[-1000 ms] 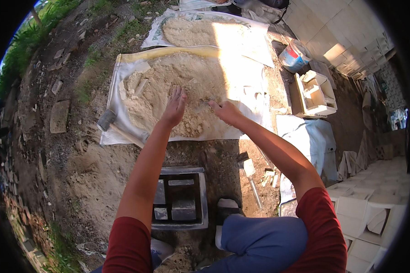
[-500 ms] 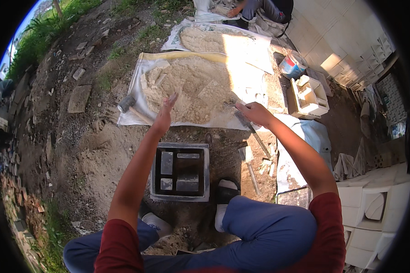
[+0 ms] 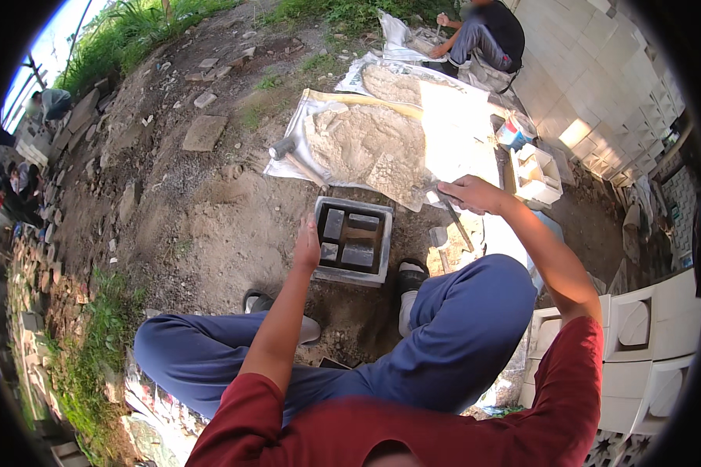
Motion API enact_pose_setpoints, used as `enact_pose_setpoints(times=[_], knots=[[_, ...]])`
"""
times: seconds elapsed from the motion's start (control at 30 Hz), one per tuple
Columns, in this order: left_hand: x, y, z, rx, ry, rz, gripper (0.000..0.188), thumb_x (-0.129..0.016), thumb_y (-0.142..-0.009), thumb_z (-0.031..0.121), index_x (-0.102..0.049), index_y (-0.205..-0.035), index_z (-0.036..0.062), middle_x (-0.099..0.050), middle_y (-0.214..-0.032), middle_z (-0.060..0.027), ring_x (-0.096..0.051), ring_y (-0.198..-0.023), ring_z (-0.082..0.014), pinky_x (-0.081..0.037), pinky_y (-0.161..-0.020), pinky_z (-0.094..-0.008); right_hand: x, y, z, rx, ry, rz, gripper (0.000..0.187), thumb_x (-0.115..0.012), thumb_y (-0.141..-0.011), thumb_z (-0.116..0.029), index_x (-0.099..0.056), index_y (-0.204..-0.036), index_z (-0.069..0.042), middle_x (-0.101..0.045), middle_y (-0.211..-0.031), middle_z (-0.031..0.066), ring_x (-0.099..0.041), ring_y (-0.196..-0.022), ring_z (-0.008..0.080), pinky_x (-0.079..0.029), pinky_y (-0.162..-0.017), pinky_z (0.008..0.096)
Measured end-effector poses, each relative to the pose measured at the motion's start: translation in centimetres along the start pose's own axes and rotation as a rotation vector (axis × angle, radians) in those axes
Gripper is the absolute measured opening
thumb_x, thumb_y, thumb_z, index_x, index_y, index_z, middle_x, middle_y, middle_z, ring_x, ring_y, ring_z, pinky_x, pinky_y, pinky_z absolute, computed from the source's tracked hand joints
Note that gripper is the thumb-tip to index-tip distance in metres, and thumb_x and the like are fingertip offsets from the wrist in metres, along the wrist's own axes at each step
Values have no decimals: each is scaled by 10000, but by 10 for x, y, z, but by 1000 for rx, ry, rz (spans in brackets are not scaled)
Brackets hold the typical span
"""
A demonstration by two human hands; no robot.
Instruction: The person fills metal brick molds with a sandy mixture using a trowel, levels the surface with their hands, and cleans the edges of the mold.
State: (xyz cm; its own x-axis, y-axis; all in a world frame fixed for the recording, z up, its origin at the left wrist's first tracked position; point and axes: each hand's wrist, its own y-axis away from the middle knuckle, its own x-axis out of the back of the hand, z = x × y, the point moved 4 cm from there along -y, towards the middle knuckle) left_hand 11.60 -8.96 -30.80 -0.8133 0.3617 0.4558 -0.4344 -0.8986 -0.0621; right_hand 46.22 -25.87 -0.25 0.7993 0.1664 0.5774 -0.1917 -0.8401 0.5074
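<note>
Grey mould (image 3: 353, 240) w/ inner blocks

Wearer: red short-sleeved shirt (image 3: 413, 424), lower centre of frame. Blue trousers (image 3: 436, 342), loose-fitting. Dark shoes with white soles (image 3: 410, 282), mid-frame. Forearms and hands bare; no gloves.

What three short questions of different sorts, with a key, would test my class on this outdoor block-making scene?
1. True or false: the left hand rests at the edge of the grey square metal mould.
2. What does the right hand hold? A) a long thin metal tool B) a bucket C) a brick
3. Fill in: the pale heap of sandy mix lies on a white ____ sheet.

Key: 1 true. 2 A, the long thin metal tool. 3 plastic.
</note>
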Motion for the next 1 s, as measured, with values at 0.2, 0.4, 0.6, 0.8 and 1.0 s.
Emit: enact_pose_setpoints(times=[0.2, 0.4, 0.6, 0.8, 1.0], knots=[[-14, 39, 11, -136, -253, -35, 703, -192, -1128, 484, -324, -1614, -6, -352, -1668, -207, -195, -1585, -425, -122, -1287, -548, -18, 1, -17, -2, 273, -178, 652, -552, -1017, -664, -586, -790, -54, -457, -608, -13, -378, -439, 93, -309, -398, 298], [-26, 62, 20, -162, -523, 14, 694, -237, -1111, 512, -373, -1606, 46, -394, -1662, -133, -231, -1593, -333, -151, -1288, -545, -43, -30, 13, -67, 365, -312, 686, -556, -1000, -689, -597, -774, -42, -478, -617, 8, -416, -438, 105, -340, -406, 304], [-15, 77, 13, -280, -607, 111, 663, -336, -1089, 496, -426, -1581, 61, -434, -1639, -135, -266, -1586, -308, -178, -1283, -537, -73, -47, 10, -79, 497, -378, 652, -551, -1019, -655, -617, -777, -53, -518, -660, 24, -461, -516, 111, -393, -473, 313], [-19, 77, 18, -294, -528, 170, 619, -367, -1077, 443, -476, -1548, 56, -456, -1624, -136, -326, -1559, -323, -221, -1265, -534, -90, -65, 37, -37, 449, -358, 722, -559, -987, -695, -688, -830, -3, -602, -713, 72, -529, -513, 154, -420, -442, 326], [-21, 73, 21, -310, -535, 219, 581, -383, -1072, 429, -519, -1510, 72, -535, -1558, -124, -388, -1523, -343, -280, -1235, -546, -95, -79, 39, -28, 488, -336, 743, -525, -1008, -684, -694, -808, 12, -627, -709, 93, -521, -472, 164, -432, -438, 342]])
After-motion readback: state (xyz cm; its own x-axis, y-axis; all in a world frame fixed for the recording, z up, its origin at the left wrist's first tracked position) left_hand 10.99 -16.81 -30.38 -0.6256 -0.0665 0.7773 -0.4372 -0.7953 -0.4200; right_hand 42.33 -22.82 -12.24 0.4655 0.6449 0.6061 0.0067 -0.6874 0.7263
